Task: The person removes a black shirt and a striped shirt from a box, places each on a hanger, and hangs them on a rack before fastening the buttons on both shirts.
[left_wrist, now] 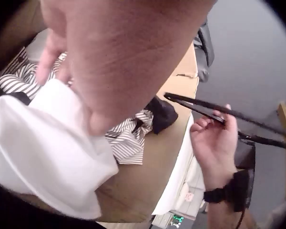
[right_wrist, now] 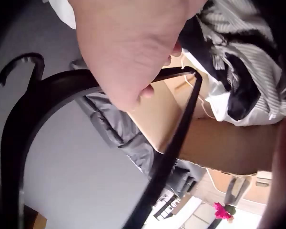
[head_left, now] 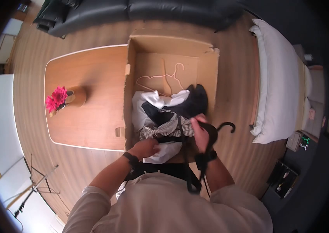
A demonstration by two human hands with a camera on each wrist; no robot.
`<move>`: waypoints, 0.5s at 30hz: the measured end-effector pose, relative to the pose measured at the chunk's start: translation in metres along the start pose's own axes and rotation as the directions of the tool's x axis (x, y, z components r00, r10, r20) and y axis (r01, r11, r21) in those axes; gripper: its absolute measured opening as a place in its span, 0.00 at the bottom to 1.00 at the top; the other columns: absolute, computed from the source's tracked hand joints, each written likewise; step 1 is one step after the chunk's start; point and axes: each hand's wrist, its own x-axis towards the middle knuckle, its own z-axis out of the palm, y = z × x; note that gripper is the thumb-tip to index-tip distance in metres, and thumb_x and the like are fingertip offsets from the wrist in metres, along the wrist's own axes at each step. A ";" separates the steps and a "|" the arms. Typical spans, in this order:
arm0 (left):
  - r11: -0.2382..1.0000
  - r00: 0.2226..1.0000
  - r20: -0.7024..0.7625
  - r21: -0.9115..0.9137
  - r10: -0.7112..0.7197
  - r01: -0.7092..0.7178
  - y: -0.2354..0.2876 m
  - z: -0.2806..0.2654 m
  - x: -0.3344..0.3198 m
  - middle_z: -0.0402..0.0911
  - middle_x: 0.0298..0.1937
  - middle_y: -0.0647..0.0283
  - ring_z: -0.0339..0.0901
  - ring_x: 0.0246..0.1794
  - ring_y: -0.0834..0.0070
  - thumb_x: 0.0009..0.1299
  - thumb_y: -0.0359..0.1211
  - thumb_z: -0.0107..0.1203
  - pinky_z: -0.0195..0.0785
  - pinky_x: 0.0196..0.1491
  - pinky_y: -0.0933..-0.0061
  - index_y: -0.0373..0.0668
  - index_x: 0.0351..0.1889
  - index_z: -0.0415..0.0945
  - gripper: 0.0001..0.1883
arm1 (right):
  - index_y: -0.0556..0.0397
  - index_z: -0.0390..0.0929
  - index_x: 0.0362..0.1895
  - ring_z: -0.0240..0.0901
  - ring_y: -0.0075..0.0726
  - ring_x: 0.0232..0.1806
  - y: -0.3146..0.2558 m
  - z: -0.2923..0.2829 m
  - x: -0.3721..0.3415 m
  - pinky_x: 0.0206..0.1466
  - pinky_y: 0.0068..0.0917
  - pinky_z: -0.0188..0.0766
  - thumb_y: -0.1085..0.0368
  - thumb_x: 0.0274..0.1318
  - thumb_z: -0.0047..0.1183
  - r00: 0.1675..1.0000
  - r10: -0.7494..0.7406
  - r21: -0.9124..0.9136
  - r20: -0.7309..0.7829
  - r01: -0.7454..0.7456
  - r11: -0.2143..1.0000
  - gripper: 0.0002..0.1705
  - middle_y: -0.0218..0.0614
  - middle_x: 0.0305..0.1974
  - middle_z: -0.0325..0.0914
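Black hanger (right_wrist: 14,138): held up over the near right part of the cardboard box; hook turned outward to the right, past the box wall, in the head view.
Right hand (head_left: 200,134): fingers curled round one arm of the black hanger; grip narrow and closed on it; a dark band is worn at the wrist.
Left hand (head_left: 147,148): lowered to the near left part of the box, at the white cloth (left_wrist: 52,138) and the striped garment (head_left: 168,130); fingers partly hidden, so whether fabric is pinched cannot be told.
Near fabrics: white cloth bunched by the near wall; striped garment crumpled just beyond it, with dark fabric showing among its folds.
Far fabrics: dark garment (head_left: 199,99) heaped toward the right wall; white garment (head_left: 138,103) spread toward the left wall.
Cardboard box (head_left: 172,39): open at the top; the fabrics lie within it; a thin pinkish hanger (head_left: 153,79) and a wooden bar (head_left: 166,79), crossing one another, are seen in its far half.
Table (head_left: 94,128): wood-toned, pale-edged, bordering the left side of the box; pink flowers (head_left: 57,99) are seen beside a brown container (head_left: 78,96).
Right surroundings: white padded bedding (head_left: 277,81), well apart from the box.
Far background: black sofa (head_left: 164,11), beyond the box on the wood-patterned floor (head_left: 234,58).
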 end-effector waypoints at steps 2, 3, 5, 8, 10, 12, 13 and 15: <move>0.992 0.959 -0.264 0.086 0.108 -0.089 0.003 0.004 0.021 0.78 0.61 0.50 0.78 0.59 0.47 0.70 0.38 0.64 0.73 0.62 0.52 0.46 0.61 0.78 0.21 | 0.60 0.76 0.35 0.74 0.31 0.42 -0.011 -0.032 -0.025 0.51 0.26 0.69 0.67 0.72 0.52 0.985 0.125 0.028 -0.116 -0.122 0.992 0.11 0.34 0.35 0.74; 0.994 0.919 -0.385 0.091 0.086 -0.054 0.006 0.002 0.034 0.73 0.65 0.52 0.74 0.62 0.48 0.67 0.33 0.64 0.70 0.66 0.51 0.46 0.61 0.76 0.23 | 0.59 0.76 0.35 0.73 0.30 0.43 -0.002 -0.043 -0.036 0.53 0.26 0.68 0.66 0.73 0.51 0.971 0.157 0.039 -0.182 -0.153 0.988 0.11 0.33 0.35 0.74; 0.973 0.841 -0.520 0.228 0.147 -0.029 0.012 -0.008 0.056 0.70 0.70 0.52 0.69 0.70 0.48 0.65 0.29 0.63 0.65 0.72 0.50 0.45 0.65 0.73 0.28 | 0.58 0.76 0.36 0.74 0.31 0.44 0.030 -0.065 -0.055 0.56 0.27 0.68 0.67 0.73 0.50 0.965 0.153 0.134 -0.214 -0.127 0.983 0.10 0.33 0.37 0.76; 0.903 0.824 -0.519 0.429 0.227 0.021 0.009 -0.018 0.092 0.67 0.76 0.53 0.63 0.78 0.50 0.65 0.26 0.58 0.59 0.76 0.51 0.48 0.72 0.69 0.33 | 0.56 0.78 0.39 0.75 0.31 0.45 0.050 -0.085 -0.081 0.59 0.27 0.68 0.68 0.73 0.48 0.946 0.282 0.304 -0.162 -0.225 0.926 0.08 0.33 0.39 0.78; 0.858 0.900 -0.407 0.507 0.153 0.083 0.004 -0.025 0.106 0.68 0.77 0.58 0.69 0.72 0.52 0.68 0.29 0.59 0.62 0.74 0.51 0.50 0.74 0.67 0.34 | 0.55 0.78 0.46 0.77 0.31 0.43 0.065 -0.088 -0.095 0.57 0.28 0.71 0.70 0.71 0.47 0.932 0.344 0.497 -0.117 -0.245 0.832 0.08 0.35 0.39 0.81; 0.799 0.963 -0.258 0.561 -0.080 0.216 0.008 -0.036 0.109 0.77 0.69 0.61 0.74 0.66 0.56 0.69 0.34 0.60 0.66 0.69 0.50 0.53 0.77 0.64 0.36 | 0.55 0.78 0.49 0.76 0.30 0.41 0.066 -0.091 -0.106 0.54 0.29 0.71 0.70 0.71 0.46 0.906 0.414 0.536 -0.086 -0.308 0.786 0.09 0.35 0.36 0.79; 0.704 0.969 -0.213 0.668 -0.127 0.239 0.006 -0.039 0.108 0.82 0.61 0.61 0.75 0.62 0.56 0.71 0.37 0.57 0.68 0.65 0.48 0.52 0.67 0.76 0.25 | 0.55 0.77 0.50 0.76 0.29 0.39 0.066 -0.092 -0.111 0.52 0.29 0.71 0.71 0.70 0.45 0.893 0.446 0.555 -0.067 -0.338 0.760 0.10 0.34 0.34 0.79; 0.680 0.967 -0.182 0.687 -0.180 0.256 -0.018 -0.039 0.109 0.82 0.59 0.59 0.75 0.63 0.55 0.68 0.40 0.60 0.68 0.65 0.48 0.49 0.52 0.86 0.16 | 0.54 0.77 0.51 0.72 0.26 0.28 0.067 -0.093 -0.119 0.38 0.27 0.70 0.71 0.70 0.45 0.859 0.512 0.614 -0.016 -0.396 0.683 0.11 0.30 0.26 0.71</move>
